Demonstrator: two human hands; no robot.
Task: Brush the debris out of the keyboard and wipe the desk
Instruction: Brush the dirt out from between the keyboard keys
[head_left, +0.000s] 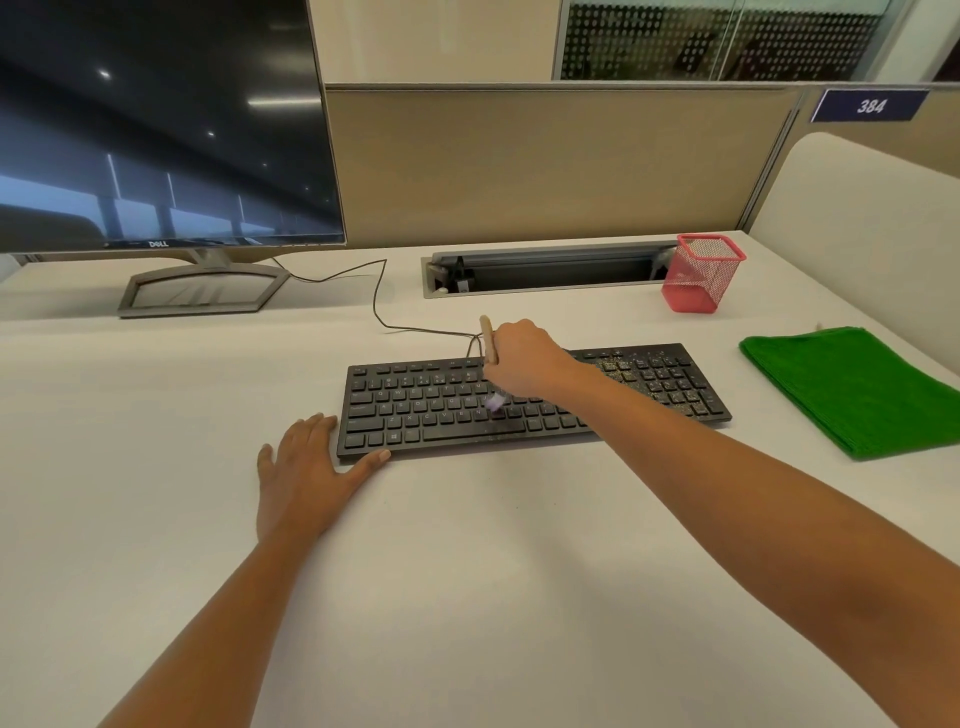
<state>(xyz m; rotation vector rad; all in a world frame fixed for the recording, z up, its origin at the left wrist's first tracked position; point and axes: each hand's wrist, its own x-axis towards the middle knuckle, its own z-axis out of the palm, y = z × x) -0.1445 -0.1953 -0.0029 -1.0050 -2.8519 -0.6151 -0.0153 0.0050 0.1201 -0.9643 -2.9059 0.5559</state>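
Note:
A black keyboard lies on the white desk, with brownish crumbs thick over its right-hand keys and number pad. My right hand grips a small wooden-handled brush above the middle keys; its pale bristles touch the keys and look blurred. My left hand lies flat on the desk at the keyboard's front left corner, fingers straight along its left end and thumb along its front edge. A folded green cloth rests on the desk to the right of the keyboard.
A Dell monitor on a grey stand occupies the back left. The keyboard's cable loops behind it. An open cable tray and a red mesh pen cup sit at the back. Beige partitions bound the desk.

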